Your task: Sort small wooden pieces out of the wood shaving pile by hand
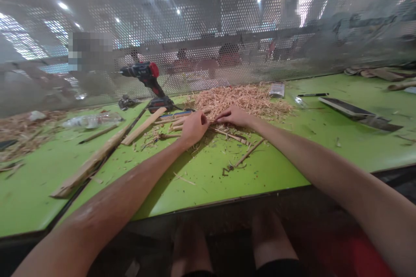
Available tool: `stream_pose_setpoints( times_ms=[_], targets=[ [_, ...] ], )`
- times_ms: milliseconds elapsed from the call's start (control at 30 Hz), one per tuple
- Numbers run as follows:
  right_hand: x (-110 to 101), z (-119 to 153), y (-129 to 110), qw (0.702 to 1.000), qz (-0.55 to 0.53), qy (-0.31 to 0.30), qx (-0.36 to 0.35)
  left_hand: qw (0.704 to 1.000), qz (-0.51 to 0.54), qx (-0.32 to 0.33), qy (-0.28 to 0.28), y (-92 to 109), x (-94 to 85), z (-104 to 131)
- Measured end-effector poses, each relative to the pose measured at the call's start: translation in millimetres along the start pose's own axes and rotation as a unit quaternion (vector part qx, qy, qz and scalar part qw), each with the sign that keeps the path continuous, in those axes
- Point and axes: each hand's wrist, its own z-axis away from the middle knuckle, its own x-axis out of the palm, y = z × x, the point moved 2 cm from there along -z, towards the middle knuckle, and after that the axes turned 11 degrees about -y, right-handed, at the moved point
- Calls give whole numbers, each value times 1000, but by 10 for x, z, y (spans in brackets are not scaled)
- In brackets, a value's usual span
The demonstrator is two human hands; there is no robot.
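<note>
Near the middle of the green table (227, 190), my left hand (194, 129) is closed, its fingers curled toward my right hand. My right hand (235, 117) is pinched just beside it. What either hand grips is too small to make out. Both are at the front edge of a pile of pale wood shavings (240, 97). Thin wooden sticks (232, 135) lie under and beside the hands. A thin twig (249, 152) rests nearer to me. To the left, a flat light wood strip (145, 126) lies at a slant.
A red and black cordless drill (150, 78) stands behind on the left. Farther left are a long wooden piece (92, 164) and a plastic bag (94, 120). On the right are a black pen (313, 95) and a flat dark object (346, 107). A perforated metal screen (201, 21) runs behind.
</note>
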Motion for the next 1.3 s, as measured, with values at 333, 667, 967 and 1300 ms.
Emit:
stream_pose_setpoints(
  times_ms=[333, 667, 967, 1300],
  targets=[
    [-3, -12, 35, 1000, 9, 20, -2, 1000, 11, 23, 1, 14, -5, 12],
    [-6, -18, 37, 999, 31, 15, 1, 1000, 16, 17, 1, -12, -18, 17],
    [14, -40, 23, 1000, 12, 4, -3, 1000, 23, -6, -5, -15, -8, 4],
    [37, -4, -53, 999, 19, -4, -31, 1000, 9, -17, 8, 5, -34, 24]
  ],
)
